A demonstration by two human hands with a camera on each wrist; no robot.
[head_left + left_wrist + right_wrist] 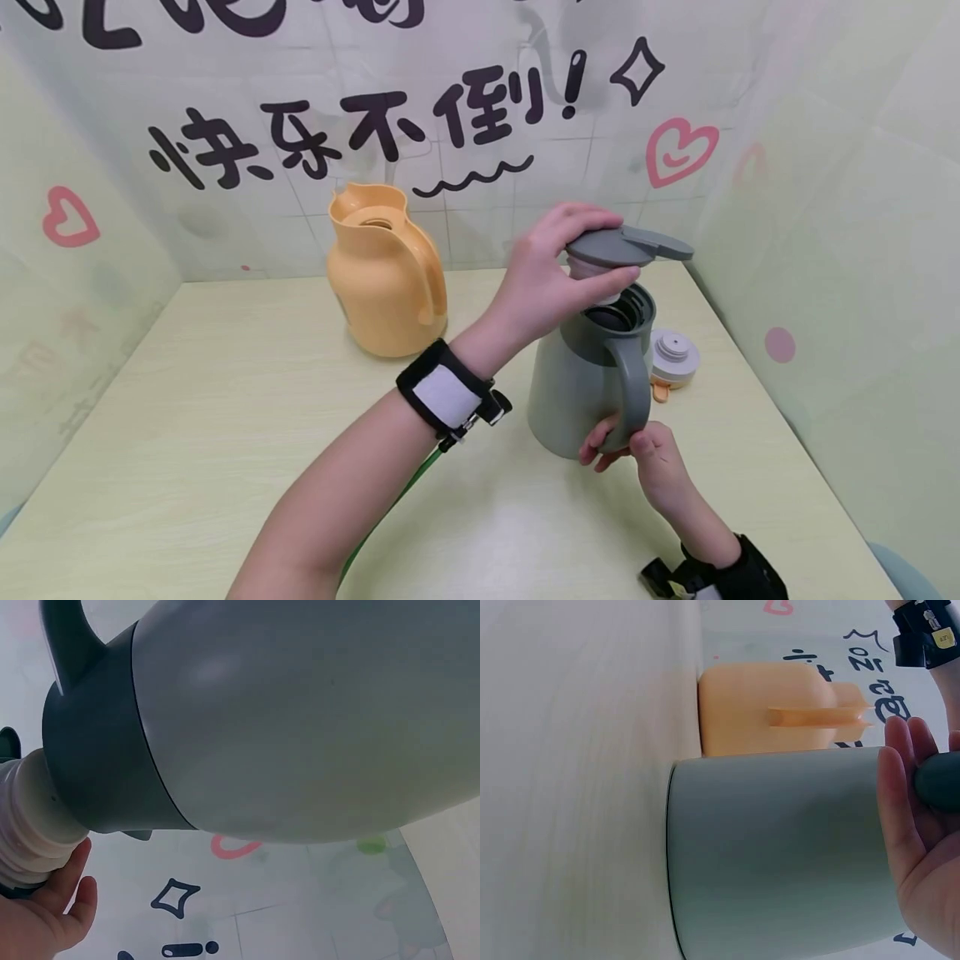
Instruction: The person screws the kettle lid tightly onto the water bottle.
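Observation:
A grey thermos jug [573, 392] stands upright at the right of the table, its threaded mouth uncovered. My left hand [551, 258] grips its grey lid [611, 247] by the edge, thumb in front and fingers behind. The lid's pale stopper hangs tilted right over the mouth; in the left wrist view the stopper [45, 817] shows beside the jug's dark collar [97, 750]. Low on the jug's handle [633, 383], my right hand [660, 467] holds the bottom end, fingers passing behind it. The right wrist view has this hand [922, 847] close beside the jug's body [780, 855].
An orange jug [390, 292] without a lid stands at the back, left of the grey one, handle facing right. Behind the grey jug lies a white and orange stopper lid [673, 358]. Printed wall sheets [480, 183] close off the back and both sides of the table [187, 433].

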